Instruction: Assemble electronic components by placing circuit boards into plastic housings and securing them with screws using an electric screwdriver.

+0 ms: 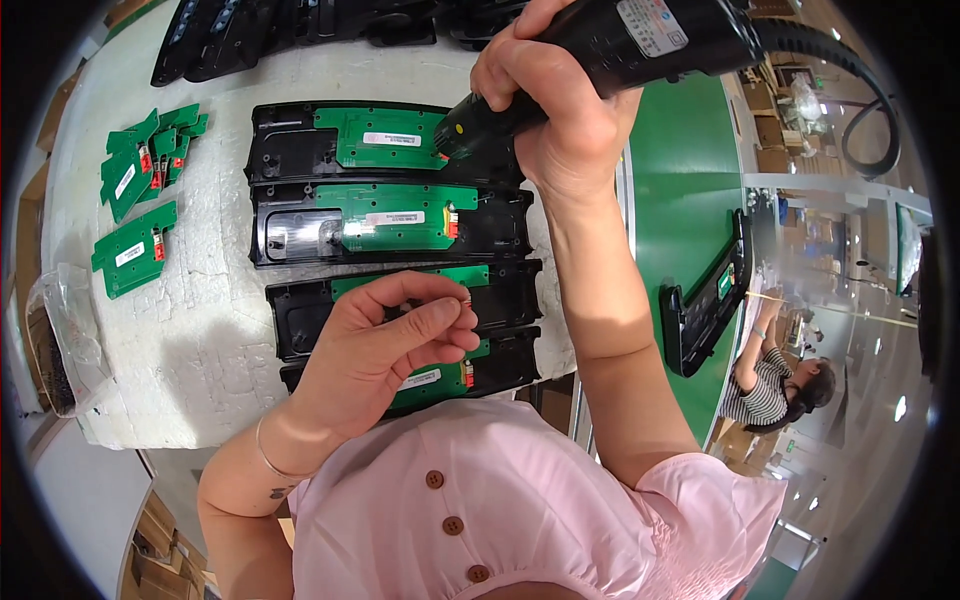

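My right hand (568,105) is wrapped round a black corded electric screwdriver (700,45), tilted with its tapered end down to the left. That end is over the right edge of a green circuit board (380,128), which lies in the farthest black plastic housing (285,150) of a row. My left hand (400,330) hovers above the nearer housings, thumb and fingertips pinched together. Whatever the pinch holds, if anything, is too small to make out. Between the hands lies a second housing (490,225) with its board (390,218); my left hand partly covers a third housing (300,325).
Loose green boards (130,175) are piled on the white foam surface (200,340) at left, beside a clear plastic bag (75,340). More black housings (240,40) lie at the back. To the right, a green bench (685,150) bears another housing (700,310); a person (770,385) sits beyond.
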`<move>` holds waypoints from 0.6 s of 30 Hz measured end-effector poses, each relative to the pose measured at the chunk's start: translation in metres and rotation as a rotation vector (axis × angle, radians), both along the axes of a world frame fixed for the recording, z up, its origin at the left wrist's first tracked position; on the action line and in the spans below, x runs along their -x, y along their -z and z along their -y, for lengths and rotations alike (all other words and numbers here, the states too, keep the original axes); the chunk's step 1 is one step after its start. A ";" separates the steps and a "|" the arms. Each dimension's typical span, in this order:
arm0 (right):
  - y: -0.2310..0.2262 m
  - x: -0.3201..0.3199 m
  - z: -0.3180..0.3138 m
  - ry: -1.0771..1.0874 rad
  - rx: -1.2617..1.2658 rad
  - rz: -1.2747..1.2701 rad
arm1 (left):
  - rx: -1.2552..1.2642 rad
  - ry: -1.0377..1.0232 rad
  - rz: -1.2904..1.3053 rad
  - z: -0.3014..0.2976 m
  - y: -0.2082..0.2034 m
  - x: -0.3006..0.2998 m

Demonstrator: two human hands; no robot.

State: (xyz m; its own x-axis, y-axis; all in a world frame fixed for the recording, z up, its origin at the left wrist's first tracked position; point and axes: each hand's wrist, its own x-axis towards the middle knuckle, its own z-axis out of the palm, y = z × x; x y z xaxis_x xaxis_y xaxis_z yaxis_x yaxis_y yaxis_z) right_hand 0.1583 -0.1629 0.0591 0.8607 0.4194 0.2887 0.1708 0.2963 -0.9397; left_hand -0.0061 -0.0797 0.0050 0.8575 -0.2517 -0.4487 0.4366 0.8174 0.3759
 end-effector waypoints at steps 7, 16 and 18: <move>-0.006 0.003 0.003 -0.038 0.032 -0.033 | 0.116 -0.094 0.013 -0.002 0.005 -0.003; -0.054 0.047 0.052 -0.430 -0.338 0.234 | 0.263 -0.202 -0.021 0.000 0.010 -0.008; -0.064 0.063 0.055 -0.277 -0.193 0.239 | 0.278 -0.199 -0.009 0.001 0.011 -0.008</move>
